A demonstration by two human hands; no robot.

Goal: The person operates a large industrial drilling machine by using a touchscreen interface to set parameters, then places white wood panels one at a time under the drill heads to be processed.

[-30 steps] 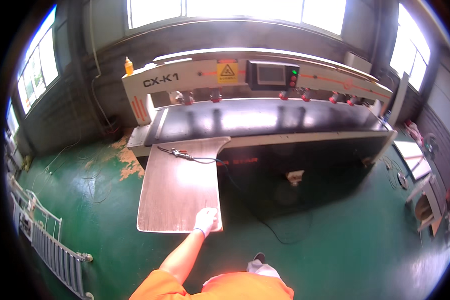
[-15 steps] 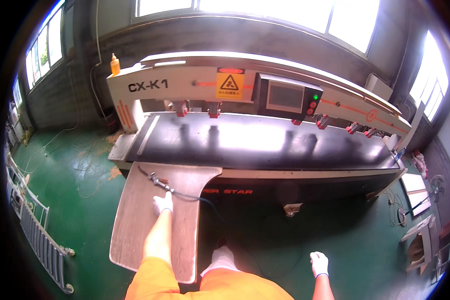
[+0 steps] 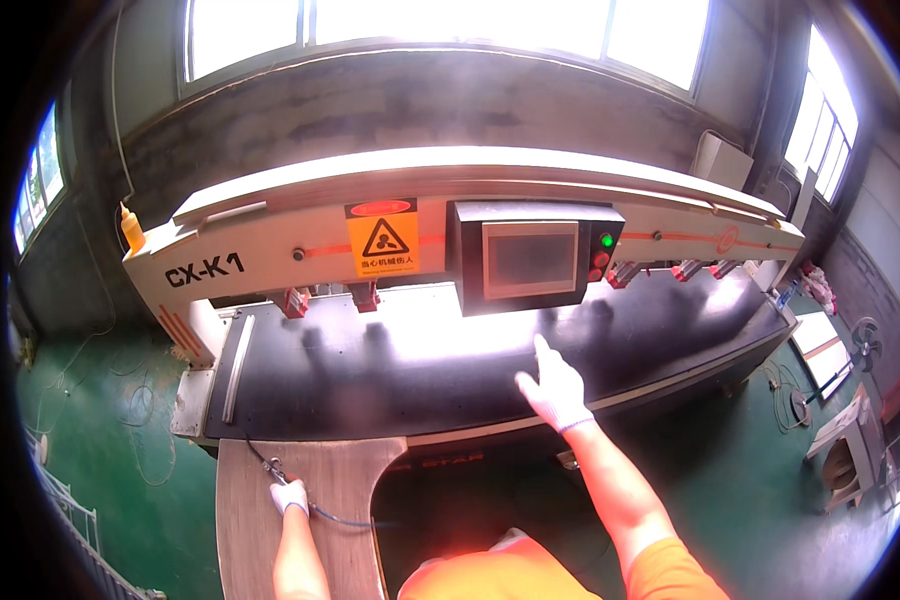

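My left hand [image 3: 289, 496], in a white glove, has its fingers closed at a metal air blow gun [image 3: 274, 468] that lies on the wooden side shelf [image 3: 345, 475]. A dark hose [image 3: 340, 520] runs from beside the hand across the shelf. My right hand [image 3: 556, 388], also in a white glove, reaches over the black machine bed [image 3: 440, 385]. It is empty, with the index finger stretched forward and the thumb apart, below the control panel [image 3: 530, 258] and not touching it.
A long white machine beam [image 3: 300, 215] spans the bed, with several red-tipped clamps [image 3: 367, 296] under it. A yellow squeeze bottle [image 3: 131, 230] stands on its left end. White boards [image 3: 822, 350] and a fan [image 3: 865, 342] are on the green floor [image 3: 100, 400] at right.
My left hand has moved up to the air blow gun and closed at it. My right hand has risen from low at my side to over the bed. The view has come nearer the machine.
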